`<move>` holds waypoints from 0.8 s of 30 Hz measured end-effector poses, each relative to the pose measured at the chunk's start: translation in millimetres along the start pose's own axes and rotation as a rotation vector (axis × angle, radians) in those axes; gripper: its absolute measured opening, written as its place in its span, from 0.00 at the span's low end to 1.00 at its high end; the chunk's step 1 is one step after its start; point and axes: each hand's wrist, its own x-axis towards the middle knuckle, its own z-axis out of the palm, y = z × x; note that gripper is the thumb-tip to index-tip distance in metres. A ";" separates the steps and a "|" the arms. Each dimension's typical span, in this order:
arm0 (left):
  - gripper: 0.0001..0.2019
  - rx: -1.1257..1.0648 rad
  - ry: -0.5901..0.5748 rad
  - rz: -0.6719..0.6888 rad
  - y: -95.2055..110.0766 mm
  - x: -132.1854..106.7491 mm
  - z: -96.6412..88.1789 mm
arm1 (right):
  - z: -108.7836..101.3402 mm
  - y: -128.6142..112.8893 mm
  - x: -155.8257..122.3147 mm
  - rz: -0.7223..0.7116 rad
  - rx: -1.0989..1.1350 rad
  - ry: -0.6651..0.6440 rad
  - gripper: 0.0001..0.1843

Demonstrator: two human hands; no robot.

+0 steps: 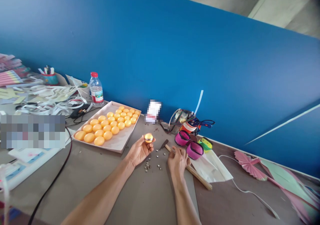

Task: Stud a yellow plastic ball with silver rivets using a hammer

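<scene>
My left hand (140,151) is closed around an orange table tennis ball (148,137), holding it up between thumb and fingers. A dark, shiny band or piece shows across the ball's lower part. To the right, my right hand (178,160) lies curled over the wooden handle of a hammer (200,178), whose dark head points away to the left. Its fingers are bent around the handle, partly hidden. Between both hands, small round metal pieces (147,166) lie scattered on the grey table (150,198).
A shallow box (122,141) of orange balls stands left. Behind it are a plastic bottle (96,89) and a heap of paper strips (50,94). Pink fabric cups (195,150), a white sheet (215,168) and a pink folded fan (246,165) lie right. A blue partition (175,58) rises behind.
</scene>
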 end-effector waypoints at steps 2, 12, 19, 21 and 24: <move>0.13 0.002 0.038 0.005 0.0 1.2 -1.1 | -4.7 -6.3 -1.0 -0.067 0.047 -0.060 0.12; 0.16 0.041 0.114 0.015 -2.6 3.5 -1.6 | -8.4 -22.8 -11.4 -0.248 0.079 -0.353 0.10; 0.18 0.133 0.128 0.001 -4.2 3.1 0.8 | -8.8 -22.7 -9.5 -0.210 0.122 -0.330 0.10; 0.18 0.143 0.129 0.005 -4.2 3.1 0.4 | -10.8 -21.9 -8.3 -0.178 0.087 -0.307 0.11; 0.18 0.145 0.127 0.014 -4.3 3.5 -1.1 | -12.5 -20.5 -6.7 -0.158 0.052 -0.335 0.10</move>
